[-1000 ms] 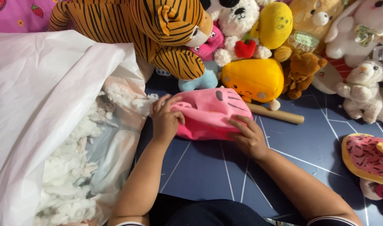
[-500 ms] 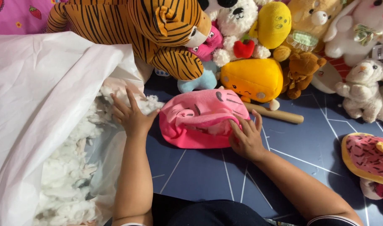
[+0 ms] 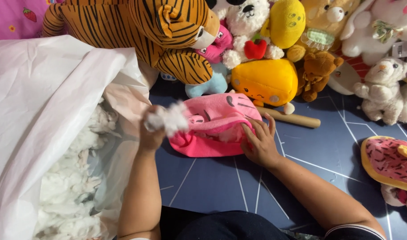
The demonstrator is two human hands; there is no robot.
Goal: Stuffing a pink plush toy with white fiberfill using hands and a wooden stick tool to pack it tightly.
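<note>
**Stuffing the pink toy**

The left hand (image 3: 151,133) is closed on a tuft of white stuffing (image 3: 168,118), lifted just beside the bag (image 3: 56,89). The right hand (image 3: 259,143) presses with spread fingers on the pink toy (image 3: 214,129), which lies on the blue mat (image 3: 301,155). I judge the tuft must now enter the toy's opening.

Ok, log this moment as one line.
left hand: holds white stuffing clump | right hand: on pink plush toy skin | white plastic bag: open, left
</note>
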